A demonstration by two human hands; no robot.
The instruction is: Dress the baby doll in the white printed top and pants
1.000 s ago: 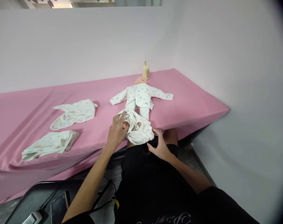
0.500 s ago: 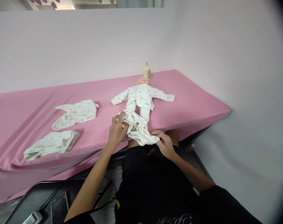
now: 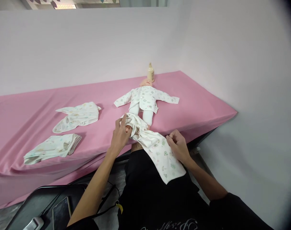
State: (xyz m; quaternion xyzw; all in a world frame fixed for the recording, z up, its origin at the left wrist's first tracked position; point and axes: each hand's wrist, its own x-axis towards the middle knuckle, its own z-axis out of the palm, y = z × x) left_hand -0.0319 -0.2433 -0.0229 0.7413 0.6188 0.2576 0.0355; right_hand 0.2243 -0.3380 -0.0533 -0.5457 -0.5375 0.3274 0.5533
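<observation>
A doll [image 3: 147, 116] in a white printed baby jacket [image 3: 147, 97] lies on its back, arms spread, white legs pointing towards me. At its feet are white printed baby pants [image 3: 157, 148], bunched at the left, with one leg spread across my black-clothed lap. My left hand [image 3: 121, 134] is closed on the bunched part, its thumb and fingers in the folds. My right hand [image 3: 179, 147] has curled fingers against the far edge of the spread leg; the fingertips are partly hidden.
A pink-covered table [image 3: 203, 105] meets the walls. A pump bottle [image 3: 150, 73] stands behind the doll's head. At the left lie a printed cloth piece [image 3: 78, 116] and a folded printed cloth [image 3: 53, 148]. A black chair [image 3: 44, 198] holds a phone [image 3: 61, 214].
One leg of the baby pants has come out of the bunch and now lies flat towards me. My right hand has moved right and slightly up; the left has stayed in place.
</observation>
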